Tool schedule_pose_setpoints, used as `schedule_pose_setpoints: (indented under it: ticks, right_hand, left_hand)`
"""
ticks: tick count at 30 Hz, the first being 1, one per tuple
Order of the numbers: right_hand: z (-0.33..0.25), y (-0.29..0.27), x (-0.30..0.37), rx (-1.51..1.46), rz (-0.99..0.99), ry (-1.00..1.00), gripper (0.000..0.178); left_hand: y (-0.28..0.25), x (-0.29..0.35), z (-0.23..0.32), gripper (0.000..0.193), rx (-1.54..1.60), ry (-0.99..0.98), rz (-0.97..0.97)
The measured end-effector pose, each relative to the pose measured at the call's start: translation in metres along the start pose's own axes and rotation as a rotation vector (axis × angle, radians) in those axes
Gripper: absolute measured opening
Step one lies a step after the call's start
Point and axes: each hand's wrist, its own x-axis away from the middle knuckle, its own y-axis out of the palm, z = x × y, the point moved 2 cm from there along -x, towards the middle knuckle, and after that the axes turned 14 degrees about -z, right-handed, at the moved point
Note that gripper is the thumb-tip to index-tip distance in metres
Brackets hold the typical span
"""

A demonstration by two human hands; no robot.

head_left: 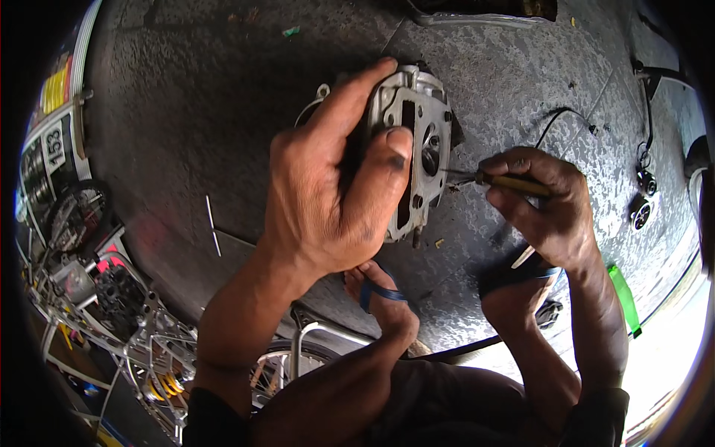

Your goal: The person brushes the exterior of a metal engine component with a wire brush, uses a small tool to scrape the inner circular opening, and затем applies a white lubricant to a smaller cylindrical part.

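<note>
View down over a person's 2 bare hands, working above a dark, mottled floor [194, 112]. L hand [316, 194] is curled firmly round a grey metal engine part [419, 175], prob. a cyl. head: fingers along its far side, thumb over the near face. The part is b/w the hands, tight to L palm, tilted so its flat face, w/ a long slot and a round opening, turns twd R hand.

R hand [547, 201] is closed w/ a pinch grip on a slim tool [518, 184] w/ a yellowish-brown handle; its thin shaft points L at the round opening. Can't tell if the tip touches metal.

Progress, as judged: the part is loose in hand, so separating it looks done; tool is lined up at the opening, so detail work there seems under way, not finished. 2 dark fasteners, approx., sit in the face. How much is left inside the opening can't be told.

Beyond R hand: a thin black cable [558, 115] and, farther R, small round black parts [642, 212]. Outward of R forearm: a bright green strip [624, 302]. Well L of L forearm: bare motorcycle framework [149, 328].
</note>
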Motion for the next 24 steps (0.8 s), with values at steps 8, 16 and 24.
schedule_pose_setpoints:
  ticks: [8,16,24]
  right_hand:
    - [-0.011,-0.006,-0.032,0.246,-0.049,-0.125,0.019]
    - [-0.026,-0.015,-0.041,0.793,-0.178,-0.277,0.022]
    - [-0.018,-0.016,-0.043,0.762,-0.26,-0.402,0.021]
  left_hand:
    - [0.001,0.003,0.001,0.043,0.096,-0.059,0.004]
    - [0.003,-0.001,0.003,0.044,0.046,-0.055,-0.014]
    - [0.001,0.002,0.003,0.045,-0.008,-0.006,-0.018]
